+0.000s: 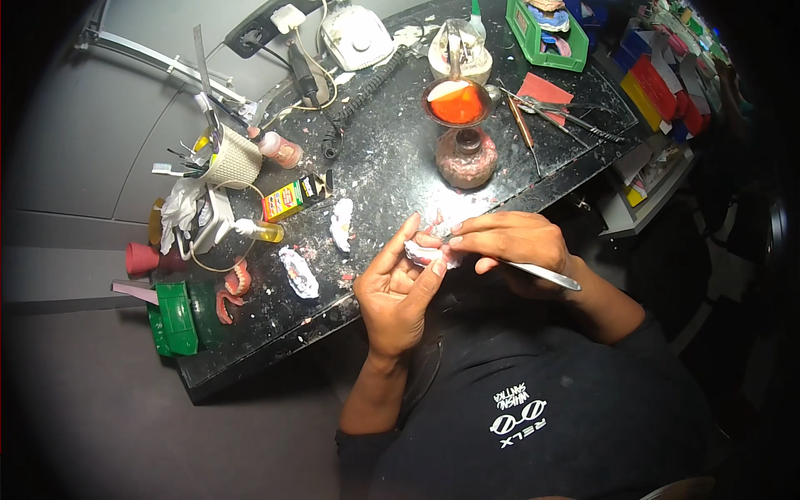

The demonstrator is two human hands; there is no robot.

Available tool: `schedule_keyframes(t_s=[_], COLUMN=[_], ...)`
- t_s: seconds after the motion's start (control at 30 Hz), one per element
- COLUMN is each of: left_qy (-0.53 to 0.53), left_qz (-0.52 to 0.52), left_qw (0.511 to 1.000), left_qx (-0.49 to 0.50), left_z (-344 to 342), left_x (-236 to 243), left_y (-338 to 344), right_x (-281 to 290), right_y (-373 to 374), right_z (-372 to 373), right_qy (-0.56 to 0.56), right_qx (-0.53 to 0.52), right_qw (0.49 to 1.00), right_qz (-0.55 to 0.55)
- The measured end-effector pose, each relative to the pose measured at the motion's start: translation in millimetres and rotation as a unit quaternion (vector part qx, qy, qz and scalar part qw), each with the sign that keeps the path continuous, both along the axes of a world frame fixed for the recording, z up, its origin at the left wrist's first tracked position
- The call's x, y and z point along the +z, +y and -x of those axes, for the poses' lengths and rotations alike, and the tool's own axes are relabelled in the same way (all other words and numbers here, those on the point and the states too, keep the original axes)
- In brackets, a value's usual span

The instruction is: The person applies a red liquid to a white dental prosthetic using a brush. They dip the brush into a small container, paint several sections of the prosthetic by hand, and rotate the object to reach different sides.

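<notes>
My left hand [393,300] grips a small dental cast [429,255], white with pink on it, between thumb and fingers near the table's front edge. In my right hand [521,243] is a slim metal wax knife [546,275]; its handle sticks out below the palm. The knife's tip is hidden by my fingers, which lie against the cast. Beyond my hands stands a stained round spirit lamp [467,160]. Behind it is a metal dish of orange-red liquid [457,103]. Two white, rough-edged plaster pieces [298,273] lie to the left.
The dark table [367,158] carries white and pink crumbs. Dentures [237,279] and a green box [173,319] are at the left, near a small yellow bottle [268,232] and a brush holder [237,158]. Hand tools [550,117] and a green bin [546,42] are at the far right.
</notes>
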State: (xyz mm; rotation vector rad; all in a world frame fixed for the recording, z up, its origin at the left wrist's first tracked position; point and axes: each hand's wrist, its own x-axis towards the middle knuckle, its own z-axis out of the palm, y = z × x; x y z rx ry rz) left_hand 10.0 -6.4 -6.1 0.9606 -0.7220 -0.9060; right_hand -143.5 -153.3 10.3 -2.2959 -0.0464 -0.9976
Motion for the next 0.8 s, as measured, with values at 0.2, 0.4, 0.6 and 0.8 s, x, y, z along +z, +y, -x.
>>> schedule_keyframes(t_s=[0.2,0.4,0.6,0.8], left_qy=[-0.045,-0.099,-0.114,-0.109], left_qz=[-0.003,0.002,0.004,-0.009], left_qw=[0.998,0.992,0.988,0.989], left_qx=[0.054,0.078,0.103,0.1], left_z=[7,9,11,11], left_x=[9,7,8,8], left_y=[0,1,1,2], right_x=[5,1,3,6], right_y=[13,16,17,15], right_z=[2,0,-2,-1], right_qy=[-0.029,-0.041,-0.034,-0.029], right_qx=[-0.013,-0.009,-0.01,-0.003], right_qw=[0.999,0.999,0.999,0.999], right_qz=[-0.012,-0.006,0.013,0.018])
